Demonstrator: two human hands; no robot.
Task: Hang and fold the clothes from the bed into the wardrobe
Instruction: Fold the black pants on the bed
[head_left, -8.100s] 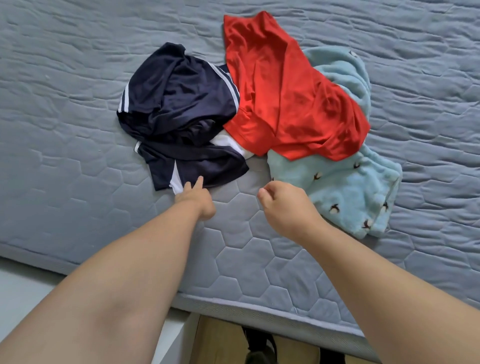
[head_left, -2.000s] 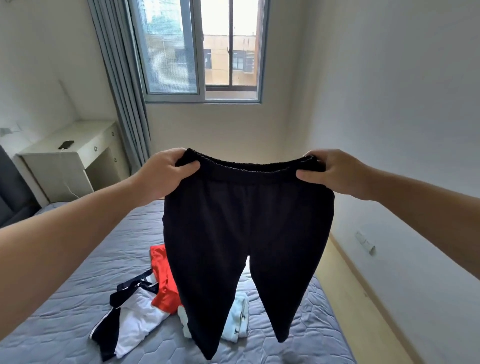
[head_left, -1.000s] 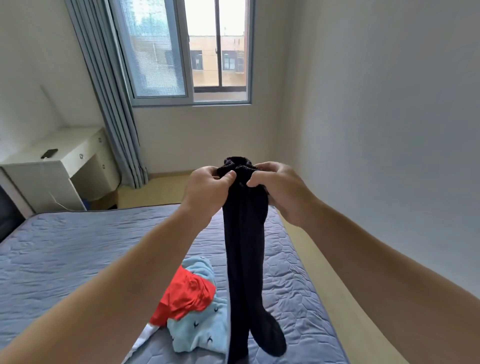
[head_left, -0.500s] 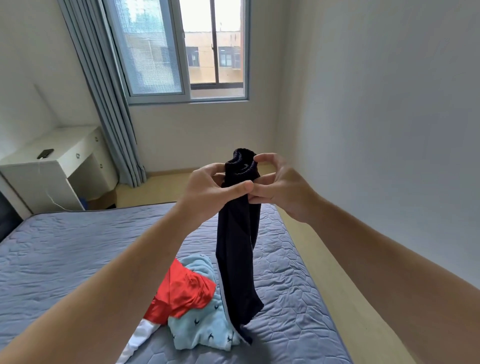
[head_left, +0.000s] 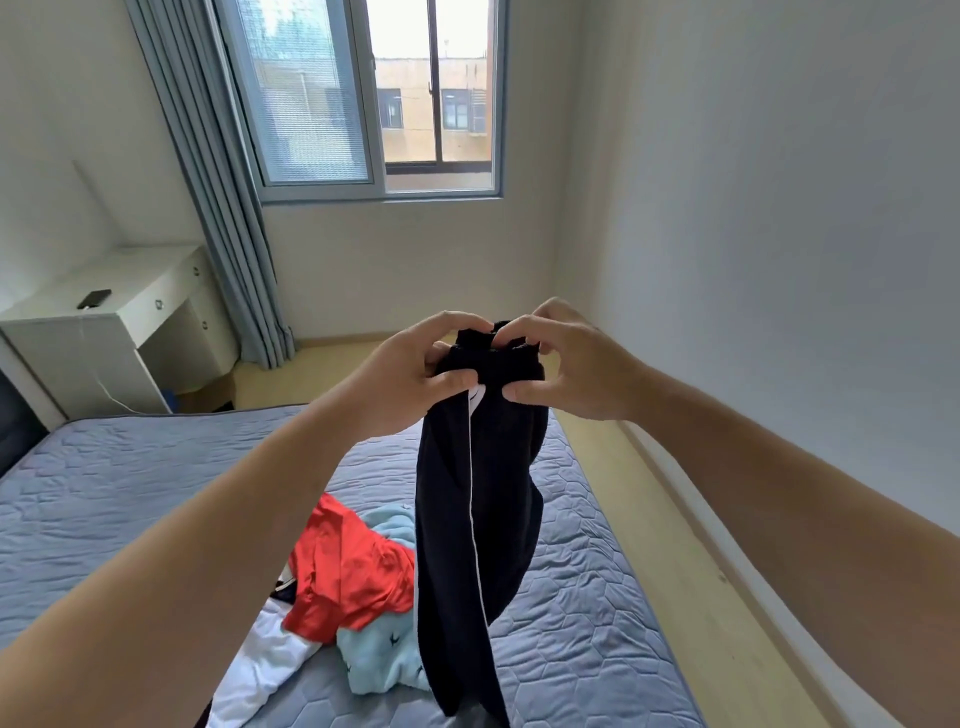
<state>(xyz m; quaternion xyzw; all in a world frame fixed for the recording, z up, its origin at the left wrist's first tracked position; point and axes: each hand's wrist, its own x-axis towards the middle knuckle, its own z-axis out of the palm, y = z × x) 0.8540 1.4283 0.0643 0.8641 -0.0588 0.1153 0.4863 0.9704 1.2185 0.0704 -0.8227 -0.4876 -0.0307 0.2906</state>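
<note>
Over the right side of the bed (head_left: 130, 493), I hold the black trousers (head_left: 483, 519) up in the air by their bunched waistband. My left hand (head_left: 410, 374) pinches the band between thumb and curled fingers. My right hand (head_left: 566, 364) pinches it just beside, so the two hands almost touch. The trousers hang with their long axis vertical, waistband up and legs pointing down at the mattress, and a thin white stripe runs along their length. Their lower ends leave my view. Beside them on the bed lie a red garment (head_left: 348, 571), a light blue garment (head_left: 379, 660) and a white garment (head_left: 265, 670).
</note>
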